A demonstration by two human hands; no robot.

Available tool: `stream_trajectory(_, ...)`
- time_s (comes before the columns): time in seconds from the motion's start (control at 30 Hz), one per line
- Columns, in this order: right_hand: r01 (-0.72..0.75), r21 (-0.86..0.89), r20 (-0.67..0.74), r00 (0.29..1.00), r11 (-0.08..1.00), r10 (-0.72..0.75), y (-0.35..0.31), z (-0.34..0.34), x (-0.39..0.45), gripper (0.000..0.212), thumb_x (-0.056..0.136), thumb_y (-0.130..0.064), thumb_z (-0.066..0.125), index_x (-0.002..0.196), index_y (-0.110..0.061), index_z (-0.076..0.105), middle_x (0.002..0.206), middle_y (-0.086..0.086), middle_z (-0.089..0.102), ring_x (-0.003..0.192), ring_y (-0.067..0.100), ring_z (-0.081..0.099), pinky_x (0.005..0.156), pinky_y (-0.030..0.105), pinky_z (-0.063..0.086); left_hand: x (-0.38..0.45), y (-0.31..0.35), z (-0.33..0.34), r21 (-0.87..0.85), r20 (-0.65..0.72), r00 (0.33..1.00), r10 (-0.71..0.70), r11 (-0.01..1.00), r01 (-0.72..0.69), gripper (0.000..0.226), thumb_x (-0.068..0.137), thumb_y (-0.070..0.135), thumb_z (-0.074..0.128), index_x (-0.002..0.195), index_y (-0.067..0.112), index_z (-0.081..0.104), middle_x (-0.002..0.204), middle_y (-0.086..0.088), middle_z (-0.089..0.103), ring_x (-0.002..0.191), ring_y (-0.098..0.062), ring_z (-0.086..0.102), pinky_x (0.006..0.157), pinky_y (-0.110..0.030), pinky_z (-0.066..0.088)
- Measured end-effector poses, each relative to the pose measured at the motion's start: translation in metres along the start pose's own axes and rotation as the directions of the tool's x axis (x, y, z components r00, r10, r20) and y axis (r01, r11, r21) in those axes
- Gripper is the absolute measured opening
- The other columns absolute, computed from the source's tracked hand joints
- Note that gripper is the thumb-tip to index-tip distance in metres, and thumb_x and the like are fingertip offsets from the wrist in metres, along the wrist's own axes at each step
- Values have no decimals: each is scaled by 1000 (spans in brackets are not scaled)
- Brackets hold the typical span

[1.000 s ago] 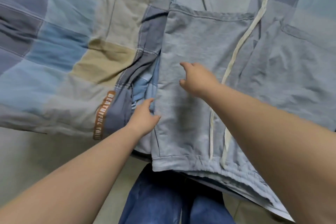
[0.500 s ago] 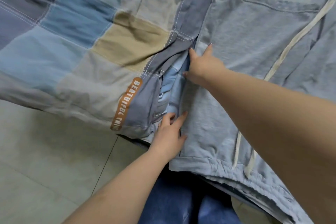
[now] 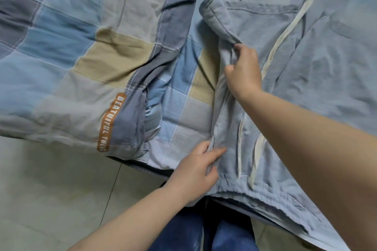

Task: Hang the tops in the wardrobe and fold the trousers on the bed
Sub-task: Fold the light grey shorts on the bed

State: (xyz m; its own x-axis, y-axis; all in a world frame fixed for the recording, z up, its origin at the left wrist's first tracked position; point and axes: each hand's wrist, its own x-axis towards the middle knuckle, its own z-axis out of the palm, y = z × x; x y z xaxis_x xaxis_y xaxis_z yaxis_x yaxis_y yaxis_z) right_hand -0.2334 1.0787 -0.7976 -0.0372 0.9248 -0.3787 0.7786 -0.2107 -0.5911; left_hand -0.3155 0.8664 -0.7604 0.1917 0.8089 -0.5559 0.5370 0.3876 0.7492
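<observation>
1. Trousers [image 3: 265, 91]: I see soft grey-blue jersey with a gathered elastic waistband at the near edge of the bed and flat cream drawstrings [image 3: 285, 38] trailing over the cloth.
2. My right hand [image 3: 243, 71] grips a bunched fold at the trousers' left edge, fingers curled round it; the raised fabric forms a thick rolled ridge.
3. My left hand [image 3: 195, 171] pinches the same edge near the waistband, index finger stretched flat along it.
4. The bed's patchwork quilt [image 3: 81, 63] is creased, in blue, grey and tan squares, with an orange lettered label [image 3: 111, 122].
5. The trousers run past the right border, their legs cut off; my forearms hide part of the waistband.
</observation>
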Motion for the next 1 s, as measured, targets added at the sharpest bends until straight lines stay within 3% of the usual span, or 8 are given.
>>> stream_trajectory(0.1,90,-44,48,995,995,-88,26,-35,10,43,88,-5,43,128,-20,51,133,7,44,115,25,50,91,29,37,7,28,22,40,14,996,87,995,-88,53,90,9,52,142,19,45,133,0,45,116,-15,50,93,-34,46)
stream_trajectory(0.27,251,-341,172,964,906,-203,86,-95,25,49,91,-7,37,139,-18,40,149,3,30,121,35,47,95,42,42,34,76,67,112,71,986,148,981,-156,57,91,11,48,147,17,36,151,2,30,128,-20,44,97,-36,45)
stream_trajectory(0.43,92,-394,-46,992,914,-120,159,-170,22,59,88,-1,38,145,-13,26,158,0,12,119,37,47,83,40,43,66,129,121,171,169,963,208,956,-237,57,92,9,48,147,16,35,158,-1,21,132,-26,43,100,-39,43)
stream_trajectory(0.6,-126,-268,-196,978,955,74,236,-224,3,53,92,-7,40,144,-9,30,154,7,21,130,28,41,100,41,41,83,163,180,184,258,934,248,936,-300,56,91,8,48,145,13,37,156,-4,25,128,-31,46,98,-43,43)
stream_trajectory(0.8,-270,-172,-106,961,947,254,292,-240,-12,42,93,-13,50,134,-8,46,155,9,20,137,24,32,106,33,32,85,166,232,259,391,910,138,932,-252,56,97,15,42,150,19,26,160,3,8,136,-25,36,103,-34,40)
stream_trajectory(0.87,-214,-232,-91,976,949,198,296,-242,-10,29,92,-17,54,121,-15,58,158,5,16,137,25,32,101,35,34,86,164,241,271,392,914,100,937,-219,56,97,18,42,150,20,25,160,5,6,136,-23,36,104,-32,39)
stream_trajectory(0.93,-6,-417,-42,999,909,-12,298,-243,-6,23,93,-23,53,111,-17,66,158,7,17,140,30,24,106,41,29,87,162,248,287,397,915,76,936,-203,56,98,20,42,151,21,24,160,5,4,137,-22,35,105,-30,37)
stream_trajectory(1.0,232,-609,107,972,758,-211,297,-243,3,27,95,-26,48,112,-19,68,157,11,18,143,30,17,114,46,17,89,160,253,304,404,913,63,932,-199,57,97,22,43,151,22,23,160,6,3,137,-23,36,105,-30,38)
